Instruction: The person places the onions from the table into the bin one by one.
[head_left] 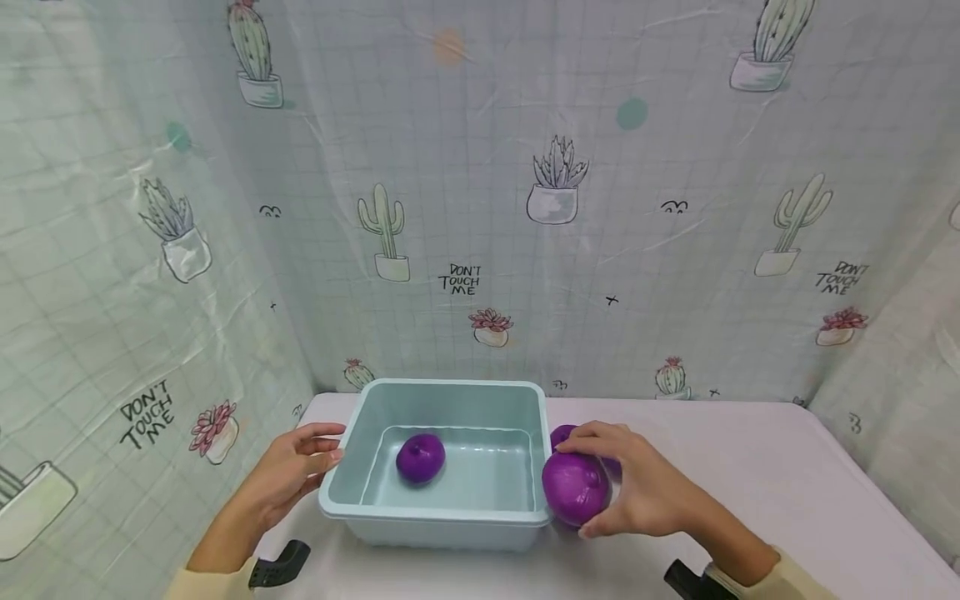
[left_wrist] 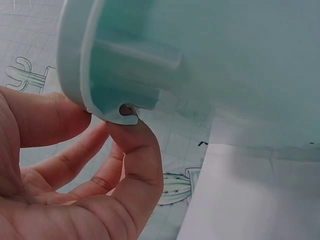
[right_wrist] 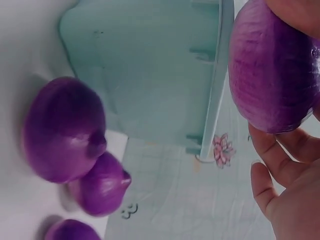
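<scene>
A light blue plastic bin [head_left: 442,531] sits on the table with one purple onion [head_left: 420,458] inside, left of its middle. My left hand [head_left: 296,467] pinches the bin's left rim between thumb and index finger, and the left wrist view shows the index fingertip curled under the lip [left_wrist: 80,60]. My right hand [head_left: 637,479] grips another purple onion [head_left: 576,490] just outside the bin's right wall. In the right wrist view this held onion [right_wrist: 272,70] is up at the level of the rim, with thumb and fingers on opposite sides of it.
Three more onions lie on the table right of the bin, among them a large one [right_wrist: 65,130] and a smaller one [right_wrist: 100,185] touching in the right wrist view. Behind the table [head_left: 720,467] hangs a cactus-print curtain [head_left: 525,100], which also runs along the left side.
</scene>
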